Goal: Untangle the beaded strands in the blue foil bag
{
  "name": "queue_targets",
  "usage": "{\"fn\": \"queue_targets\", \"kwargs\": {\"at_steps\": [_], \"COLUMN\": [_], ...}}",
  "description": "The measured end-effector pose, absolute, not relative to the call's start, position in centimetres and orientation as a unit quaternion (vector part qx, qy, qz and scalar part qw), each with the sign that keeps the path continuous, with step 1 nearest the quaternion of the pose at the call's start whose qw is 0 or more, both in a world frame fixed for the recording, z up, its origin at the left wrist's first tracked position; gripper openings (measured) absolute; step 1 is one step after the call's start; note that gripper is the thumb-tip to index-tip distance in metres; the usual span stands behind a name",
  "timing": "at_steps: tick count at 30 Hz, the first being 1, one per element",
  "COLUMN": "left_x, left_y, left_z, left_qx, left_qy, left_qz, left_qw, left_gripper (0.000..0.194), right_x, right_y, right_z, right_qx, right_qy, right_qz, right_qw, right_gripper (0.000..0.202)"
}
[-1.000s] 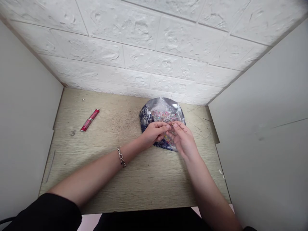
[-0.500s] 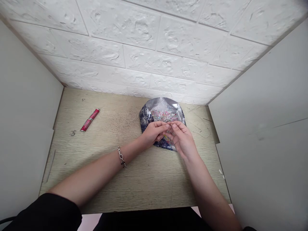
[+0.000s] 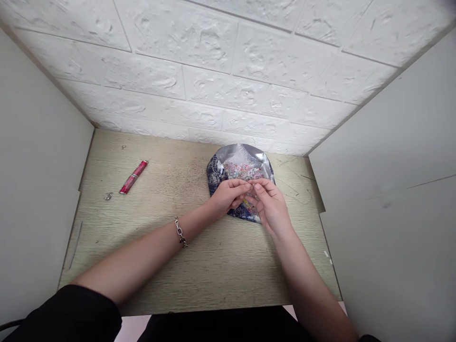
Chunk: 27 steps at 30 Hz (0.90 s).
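— White brick-pattern wall (image 3: 228, 66) at the back, plain panels on both sides, and a pale wood desk (image 3: 160, 256) boxed in between them. What's sitting on it?

— Take the foil bag (image 3: 238, 164) as your marker, set toward the back of the desk, right of centre. It's silvery inside, dark blue print outside, lying open with small coloured beads (image 3: 243, 171) heaped in it.

— And the hands?

— Both meet over the near edge of the bag. The left hand (image 3: 225, 198) comes in from the bag's left, fingers curled, thumb and fingertips drawn together. The right hand (image 3: 271, 206) comes from the bag's near right, fingertips pinched up against the left's. Whatever sits between them is too small to make out, so I can't tell what they're gripping.

— Anything on the wrists?

— A chain bracelet (image 3: 180, 232) on the left wrist, nearer than the bag and to its left.

— What else?

— A red tube (image 3: 133, 177) lies well to the left of the bag, tilted. A small metal bit (image 3: 108, 196) rests just beyond that, farther left still
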State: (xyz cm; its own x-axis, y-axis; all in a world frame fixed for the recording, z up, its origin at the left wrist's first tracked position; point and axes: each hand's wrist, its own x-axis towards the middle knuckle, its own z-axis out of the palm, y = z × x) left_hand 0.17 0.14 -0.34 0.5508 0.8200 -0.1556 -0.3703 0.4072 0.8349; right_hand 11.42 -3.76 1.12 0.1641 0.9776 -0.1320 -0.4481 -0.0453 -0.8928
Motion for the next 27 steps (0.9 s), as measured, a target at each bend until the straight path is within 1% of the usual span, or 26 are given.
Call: {"fn": "queue_targets", "kwargs": {"at_steps": [6, 9, 11, 15, 18, 22, 27], "left_x": [0.14, 0.08, 0.05, 0.07, 0.09, -0.05, -0.2], "left_y": [0.18, 0.2, 0.23, 0.23, 0.2, 0.26, 0.42], "left_z": [-0.3, -0.36, -0.49, -0.72, -0.67, -0.47, -0.54], "left_qx": [0.384, 0.382, 0.384, 0.397, 0.405, 0.387, 0.348], "left_qy": [0.285, 0.285, 0.289, 0.289, 0.291, 0.272, 0.241], "left_qz": [0.378, 0.372, 0.369, 0.364, 0.357, 0.337, 0.337], "left_qw": [0.793, 0.796, 0.796, 0.791, 0.79, 0.814, 0.841], "left_gripper": [0.022, 0.024, 0.024, 0.023, 0.022, 0.024, 0.026], "right_x": [11.22, 11.42, 11.59, 11.75, 11.69, 11.63, 11.81], "right_y": [-3.7, -3.64, -3.64, -3.94, -4.25, -4.41, -4.22], "right_z": [0.82, 0.56, 0.49, 0.67, 0.78, 0.6, 0.36], "right_qx": [-0.453, -0.475, -0.508, -0.572, -0.575, -0.558, -0.54], "right_qy": [-0.317, -0.354, -0.406, -0.513, -0.561, -0.598, -0.606], "right_qz": [0.558, 0.528, 0.474, 0.327, 0.268, 0.237, 0.24], "right_qw": [0.619, 0.608, 0.594, 0.55, 0.532, 0.525, 0.532], "right_gripper": [0.017, 0.017, 0.016, 0.009, 0.006, 0.007, 0.008]}}
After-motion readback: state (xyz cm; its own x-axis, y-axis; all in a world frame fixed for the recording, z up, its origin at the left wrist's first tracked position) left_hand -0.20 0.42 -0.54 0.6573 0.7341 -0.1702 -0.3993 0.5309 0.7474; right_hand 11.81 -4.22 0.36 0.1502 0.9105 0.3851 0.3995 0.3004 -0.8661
